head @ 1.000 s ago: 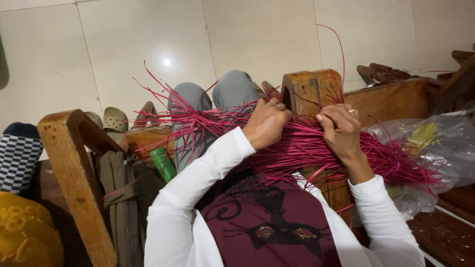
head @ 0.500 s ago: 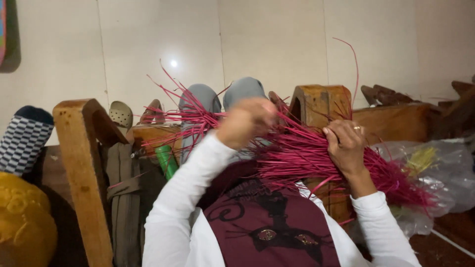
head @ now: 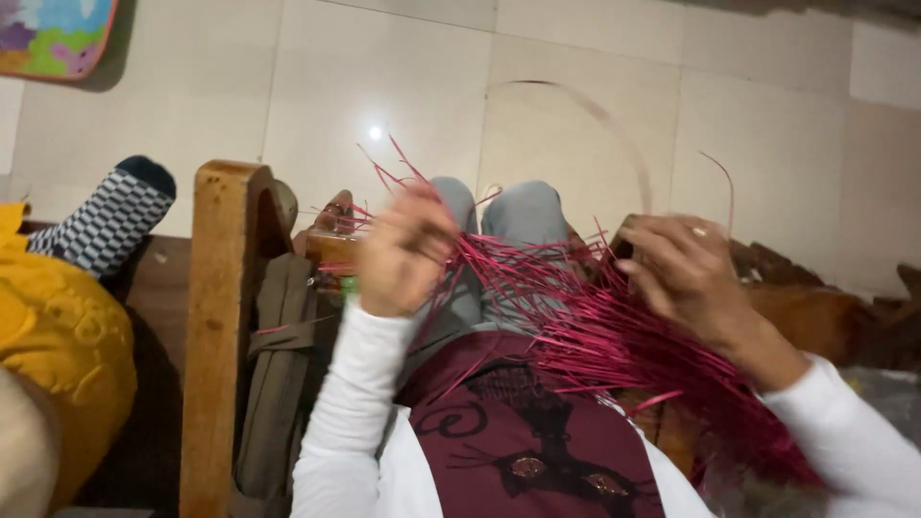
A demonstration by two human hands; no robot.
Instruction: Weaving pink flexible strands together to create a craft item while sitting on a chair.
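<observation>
The strips (head: 614,326) lie across the person's lap (head: 499,288). Far behind is the tiled floor (head: 384,86), with a mat (head: 53,34) far left.

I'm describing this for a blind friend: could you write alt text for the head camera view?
Two hands, left hand and right hand, work through a bundle of thin pink strips lying across the person's lap. A wooden post stands to the left, over a pale tiled floor.

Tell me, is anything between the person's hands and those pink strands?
Nothing visible. The left hand already grips the pink strands near their loose ends, and the right hand lies directly on the bundle. Both hands are motion-blurred, so the exact finger hold is unclear.
</observation>
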